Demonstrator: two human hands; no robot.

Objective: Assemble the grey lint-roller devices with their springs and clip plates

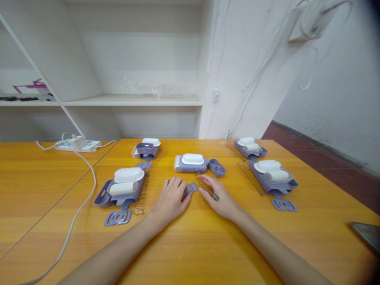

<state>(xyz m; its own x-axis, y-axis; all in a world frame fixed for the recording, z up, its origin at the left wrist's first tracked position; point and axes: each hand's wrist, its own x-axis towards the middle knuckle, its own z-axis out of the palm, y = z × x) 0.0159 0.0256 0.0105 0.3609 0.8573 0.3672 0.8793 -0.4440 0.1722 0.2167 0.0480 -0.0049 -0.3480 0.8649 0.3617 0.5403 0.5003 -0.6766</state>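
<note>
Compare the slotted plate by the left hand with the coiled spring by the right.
The slotted plate is purplish grey; the coiled spring looks brownish. The plate is flat with slots; the spring is a line of loops. The left hand partly covers the plate; the spring lies between thumb and forefinger of the right hand. Both have gaps.

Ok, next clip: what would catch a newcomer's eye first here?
Probably the left hand at a slotted grey plate and the right hand at a coiled spring, near the middle of the view. Ahead and to both sides, five clusters of grey and white parts stand out on the orange table. At left, a white cable trails across it.
</note>
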